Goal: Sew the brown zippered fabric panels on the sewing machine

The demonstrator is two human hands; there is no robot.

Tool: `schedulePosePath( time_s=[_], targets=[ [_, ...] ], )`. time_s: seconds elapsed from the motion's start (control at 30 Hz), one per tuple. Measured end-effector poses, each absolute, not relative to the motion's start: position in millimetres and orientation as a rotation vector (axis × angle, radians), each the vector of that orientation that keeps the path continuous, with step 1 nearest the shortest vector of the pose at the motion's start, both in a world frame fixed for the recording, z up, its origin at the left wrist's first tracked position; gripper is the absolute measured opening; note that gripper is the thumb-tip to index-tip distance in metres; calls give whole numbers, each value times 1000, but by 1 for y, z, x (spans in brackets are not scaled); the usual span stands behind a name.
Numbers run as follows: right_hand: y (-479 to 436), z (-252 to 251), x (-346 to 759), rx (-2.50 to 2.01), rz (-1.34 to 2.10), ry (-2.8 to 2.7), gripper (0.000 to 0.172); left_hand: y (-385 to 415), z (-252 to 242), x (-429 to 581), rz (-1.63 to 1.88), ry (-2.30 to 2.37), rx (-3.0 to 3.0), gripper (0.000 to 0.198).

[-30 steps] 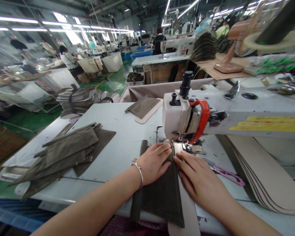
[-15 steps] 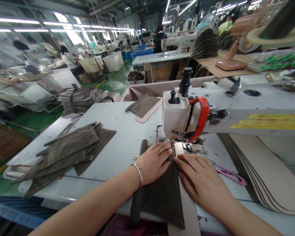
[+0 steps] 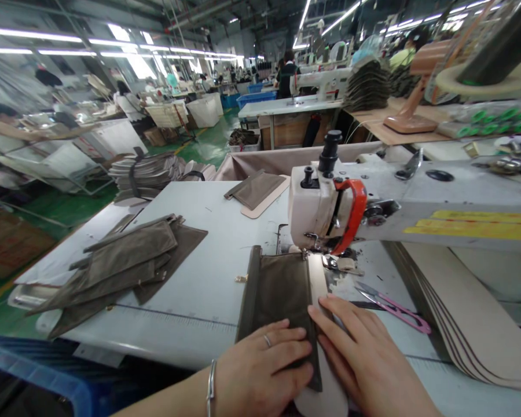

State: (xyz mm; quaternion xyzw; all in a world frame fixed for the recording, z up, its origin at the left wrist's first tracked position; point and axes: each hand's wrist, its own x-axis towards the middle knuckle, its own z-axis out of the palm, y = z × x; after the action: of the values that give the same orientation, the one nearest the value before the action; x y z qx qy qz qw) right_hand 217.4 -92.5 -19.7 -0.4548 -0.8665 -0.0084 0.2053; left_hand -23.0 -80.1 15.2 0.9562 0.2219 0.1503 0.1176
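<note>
A dark brown fabric pocket piece (image 3: 284,284) lies over a pale rounded panel (image 3: 318,278), its far end at the needle area of the white sewing machine (image 3: 304,202). My left hand (image 3: 269,365), with a ring and a bracelet, rests on the pocket's near part, fingers stretched out. On the right edge, the fingertips of my right hand (image 3: 356,347) press where fabric and panel meet; its fingers are extended too. Right of that hand lie pink-handled thread snips (image 3: 402,313). A small metal piece (image 3: 241,278) sits left of the pocket.
At left lies a pile of brown pocket pieces (image 3: 130,260). Behind is another pocket piece (image 3: 258,188) on a pale panel. Stacked pale panels (image 3: 473,313) lie at right under the machine arm. A blue crate (image 3: 39,370) stands at lower left. Other people work in the background.
My left hand has slid back from the needle area towards me along the pocket. My right hand has shifted slightly nearer. The pocket's upper part is now uncovered.
</note>
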Motion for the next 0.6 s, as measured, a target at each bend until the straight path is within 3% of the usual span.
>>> schedulePosePath(
  time_s=[0.6],
  targets=[
    [-90, -21, 218, -1296, -13, -2448, 47, -54, 2, -15, 529, 672, 2893, 24]
  ],
)
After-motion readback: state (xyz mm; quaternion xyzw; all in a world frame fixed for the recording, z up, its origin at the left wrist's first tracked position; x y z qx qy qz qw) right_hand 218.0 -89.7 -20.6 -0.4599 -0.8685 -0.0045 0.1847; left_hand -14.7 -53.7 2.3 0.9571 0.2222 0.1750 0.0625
